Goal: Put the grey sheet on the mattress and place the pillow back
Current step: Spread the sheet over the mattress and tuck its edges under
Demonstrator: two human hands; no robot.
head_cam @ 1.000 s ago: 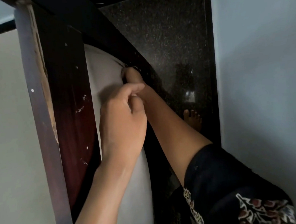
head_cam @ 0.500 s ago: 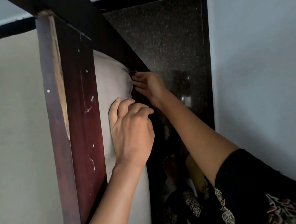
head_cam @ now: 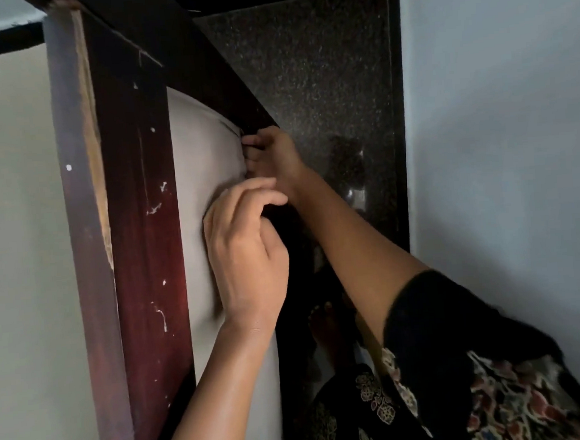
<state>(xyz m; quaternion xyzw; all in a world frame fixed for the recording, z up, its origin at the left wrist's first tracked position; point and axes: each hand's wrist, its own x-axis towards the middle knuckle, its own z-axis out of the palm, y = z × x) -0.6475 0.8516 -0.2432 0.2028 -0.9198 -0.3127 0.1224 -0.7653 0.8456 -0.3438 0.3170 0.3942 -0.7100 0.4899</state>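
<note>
The grey sheet (head_cam: 205, 164) covers the mattress, which bulges beside the dark wooden bed frame (head_cam: 138, 230). My right hand (head_cam: 274, 155) reaches to the mattress corner under the frame's slanted rail, its fingers curled into the sheet's edge. Just below it, my left hand (head_cam: 246, 250) lies on the side of the mattress. Its fingers are hooked over the edge and its thumb is pressed against the fabric. The underside of the mattress is hidden in shadow. No pillow is in view.
A black speckled floor (head_cam: 323, 80) fills the narrow gap between the bed and a pale blue wall (head_cam: 499, 136). My bare foot (head_cam: 327, 330) stands in that gap. A cream surface (head_cam: 15, 239) lies left of the frame.
My right hand has stayed at the corner and curled tighter into the sheet. My left hand has slid up along the edge, closer to the right hand.
</note>
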